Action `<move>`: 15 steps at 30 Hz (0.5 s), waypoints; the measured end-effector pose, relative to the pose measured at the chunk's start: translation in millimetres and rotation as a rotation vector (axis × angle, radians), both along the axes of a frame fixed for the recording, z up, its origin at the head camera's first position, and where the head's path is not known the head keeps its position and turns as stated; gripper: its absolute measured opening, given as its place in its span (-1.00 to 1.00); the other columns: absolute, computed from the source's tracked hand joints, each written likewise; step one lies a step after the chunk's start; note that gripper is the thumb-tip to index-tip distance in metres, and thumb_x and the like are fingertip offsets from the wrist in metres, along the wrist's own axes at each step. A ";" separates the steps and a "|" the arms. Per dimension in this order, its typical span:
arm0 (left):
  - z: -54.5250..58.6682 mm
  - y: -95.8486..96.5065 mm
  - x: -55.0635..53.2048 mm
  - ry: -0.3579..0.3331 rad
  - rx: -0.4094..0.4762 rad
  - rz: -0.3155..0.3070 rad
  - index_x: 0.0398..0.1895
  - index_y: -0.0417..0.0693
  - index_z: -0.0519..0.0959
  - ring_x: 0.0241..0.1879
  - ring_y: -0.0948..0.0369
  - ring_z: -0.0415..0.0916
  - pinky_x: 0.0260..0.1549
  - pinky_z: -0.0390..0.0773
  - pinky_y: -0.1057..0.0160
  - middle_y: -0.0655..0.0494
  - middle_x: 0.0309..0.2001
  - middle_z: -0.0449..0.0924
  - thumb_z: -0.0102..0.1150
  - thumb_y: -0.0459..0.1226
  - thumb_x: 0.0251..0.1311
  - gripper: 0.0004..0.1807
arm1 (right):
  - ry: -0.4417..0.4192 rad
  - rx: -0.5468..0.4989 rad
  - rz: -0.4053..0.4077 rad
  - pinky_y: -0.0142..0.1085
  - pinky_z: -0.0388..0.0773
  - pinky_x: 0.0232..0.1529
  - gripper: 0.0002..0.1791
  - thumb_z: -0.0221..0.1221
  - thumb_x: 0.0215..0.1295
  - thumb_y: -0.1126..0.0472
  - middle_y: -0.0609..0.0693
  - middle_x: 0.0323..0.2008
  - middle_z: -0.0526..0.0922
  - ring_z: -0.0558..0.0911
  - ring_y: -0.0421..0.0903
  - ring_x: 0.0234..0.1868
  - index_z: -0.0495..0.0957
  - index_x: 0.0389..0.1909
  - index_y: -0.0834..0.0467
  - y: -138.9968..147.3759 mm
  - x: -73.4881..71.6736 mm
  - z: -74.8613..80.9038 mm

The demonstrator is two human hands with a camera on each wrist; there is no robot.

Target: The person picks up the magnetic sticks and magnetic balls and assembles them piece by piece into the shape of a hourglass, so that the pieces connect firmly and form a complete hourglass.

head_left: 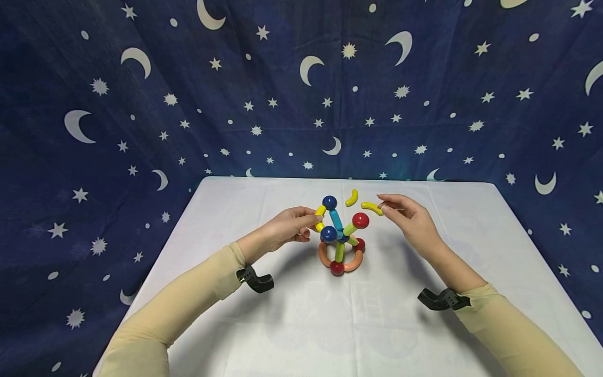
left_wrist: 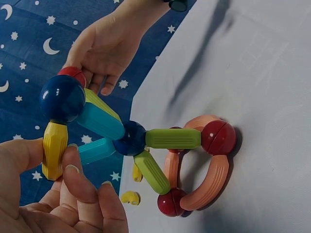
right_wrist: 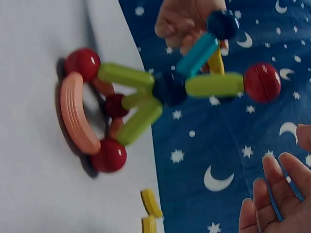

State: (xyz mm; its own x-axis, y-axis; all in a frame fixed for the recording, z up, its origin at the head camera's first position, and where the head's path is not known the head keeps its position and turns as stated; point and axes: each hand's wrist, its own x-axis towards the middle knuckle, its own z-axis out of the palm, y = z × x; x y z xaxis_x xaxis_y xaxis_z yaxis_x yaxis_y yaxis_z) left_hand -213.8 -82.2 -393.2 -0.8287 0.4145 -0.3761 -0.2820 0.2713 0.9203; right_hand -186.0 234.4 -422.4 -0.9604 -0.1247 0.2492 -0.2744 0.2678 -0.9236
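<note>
My left hand (head_left: pixel 289 228) pinches a yellow curved stick (left_wrist: pixel 55 150) between thumb and fingers. One end of that stick meets a blue ball (left_wrist: pixel 62 98) on a magnetic ball-and-stick structure. From a central blue ball (left_wrist: pixel 131 138), light-blue sticks (head_left: pixel 336 220) and green sticks (left_wrist: pixel 173 139) branch out. A red ball (head_left: pixel 360 220) tops a raised green stick. The base is a ring of orange curved sticks (right_wrist: pixel 77 111) and red balls (right_wrist: pixel 108 156), standing on the table. To the right, my right hand (head_left: pixel 412 225) hovers with fingers extended and nothing gripped, overlapping a loose yellow curved stick (head_left: pixel 371 208).
Another yellow curved stick (head_left: pixel 352 197) lies behind the structure on the white-covered table (head_left: pixel 264 330). A dark blue cloth (head_left: pixel 282 94) with moons and stars hangs at the back and sides. Black straps (head_left: pixel 443 300) circle both wrists.
</note>
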 end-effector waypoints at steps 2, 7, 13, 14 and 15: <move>-0.3 0.2 0.1 -0.002 -0.002 0.004 0.15 -0.21 0.52 -0.47 0.24 0.44 -0.22 0.63 0.25 0.02 -0.21 0.58 0.23 -0.12 0.42 -0.59 | -0.004 0.024 -0.036 -0.51 0.50 0.06 -0.55 0.18 0.53 0.06 0.00 0.13 0.61 0.57 -0.19 0.08 0.53 0.32 0.16 5.3 -4.0 -0.2; 0.1 0.2 0.5 -0.008 0.004 0.012 0.16 -0.21 0.51 -0.47 0.24 0.45 -0.23 0.63 0.26 0.02 -0.22 0.57 0.24 -0.14 0.41 -0.59 | -0.029 0.090 -0.112 -0.51 0.47 0.03 -0.52 0.19 0.51 -0.05 -0.03 0.15 0.60 0.53 -0.21 0.09 0.56 0.31 0.10 15.4 -16.8 -6.3; 0.8 0.0 0.8 -0.013 0.005 0.010 0.17 -0.21 0.51 -0.46 0.24 0.46 -0.21 0.63 0.25 0.02 -0.21 0.58 0.24 -0.14 0.40 -0.58 | -0.074 0.118 -0.154 -0.46 0.45 0.04 -0.46 0.19 0.48 -0.12 0.02 0.17 0.58 0.51 -0.21 0.09 0.55 0.31 0.10 24.8 -33.8 -19.9; 1.0 0.0 0.9 -0.014 0.005 0.009 0.17 -0.21 0.51 -0.46 0.24 0.46 -0.20 0.63 0.25 0.02 -0.21 0.58 0.24 -0.14 0.40 -0.58 | -0.082 0.126 -0.159 -0.44 0.44 0.05 -0.46 0.19 0.48 -0.13 0.03 0.18 0.58 0.51 -0.21 0.09 0.55 0.32 0.09 26.2 -36.8 -22.6; 1.2 0.0 1.0 -0.014 0.006 0.009 0.17 -0.21 0.51 -0.46 0.24 0.46 -0.19 0.63 0.24 0.02 -0.21 0.58 0.24 -0.14 0.40 -0.58 | -0.091 0.136 -0.166 -0.43 0.43 0.04 -0.46 0.19 0.48 -0.13 0.03 0.18 0.58 0.50 -0.22 0.09 0.56 0.31 0.09 27.8 -39.7 -25.2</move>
